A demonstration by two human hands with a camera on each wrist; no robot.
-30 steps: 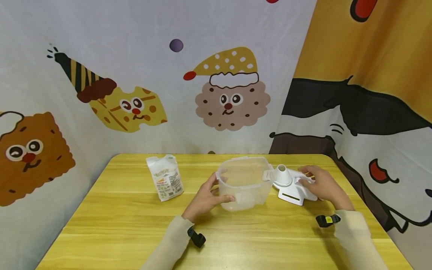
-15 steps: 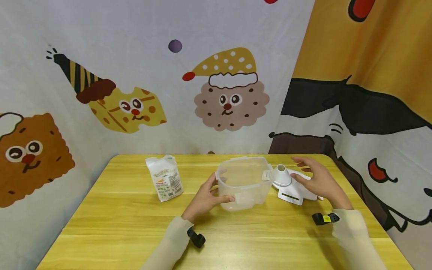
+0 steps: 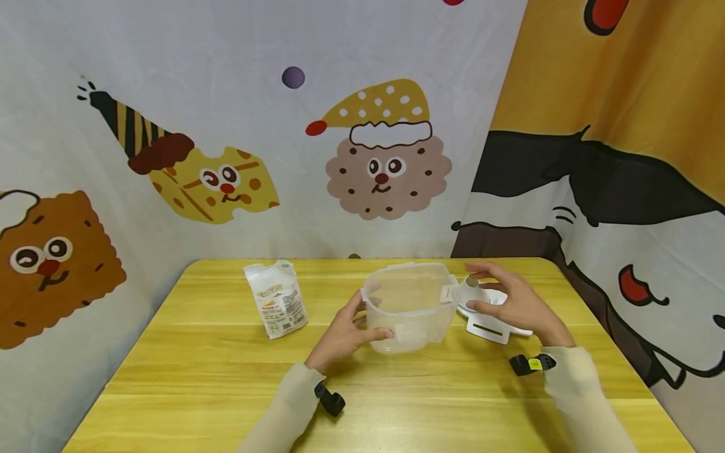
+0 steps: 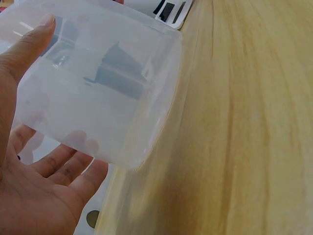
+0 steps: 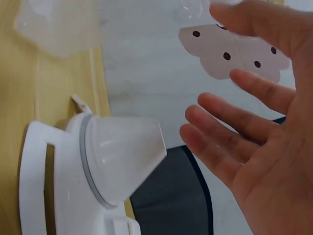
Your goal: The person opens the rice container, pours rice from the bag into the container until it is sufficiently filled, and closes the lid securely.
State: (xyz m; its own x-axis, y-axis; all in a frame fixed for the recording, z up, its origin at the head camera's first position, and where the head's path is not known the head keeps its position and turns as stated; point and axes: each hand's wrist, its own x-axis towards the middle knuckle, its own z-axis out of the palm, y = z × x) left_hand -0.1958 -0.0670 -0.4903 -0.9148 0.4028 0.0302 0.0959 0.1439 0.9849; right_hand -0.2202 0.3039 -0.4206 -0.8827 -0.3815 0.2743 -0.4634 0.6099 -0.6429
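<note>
My left hand (image 3: 342,333) grips the left side of a clear plastic container (image 3: 416,324), thumb across its front and fingers behind it. The left wrist view shows the container (image 4: 105,93) tilted between thumb and fingers. To its right lies a white plastic piece (image 3: 481,319) with a short hollow cone and a slotted flat plate. My right hand (image 3: 512,305) hovers over that piece with thumb and fingers spread, partly covering it. Seen from the right wrist, the cone (image 5: 124,156) stands apart from the loosely extended fingers (image 5: 237,117).
A white printed bag (image 3: 280,308) stands upright on the left of the wooden table (image 3: 396,402). Behind the table's far edge hangs a cartoon-printed curtain (image 3: 249,100).
My right hand has lifted off the right part of the white plastic piece and shifted left over its cone. The left hand and container stay in place.
</note>
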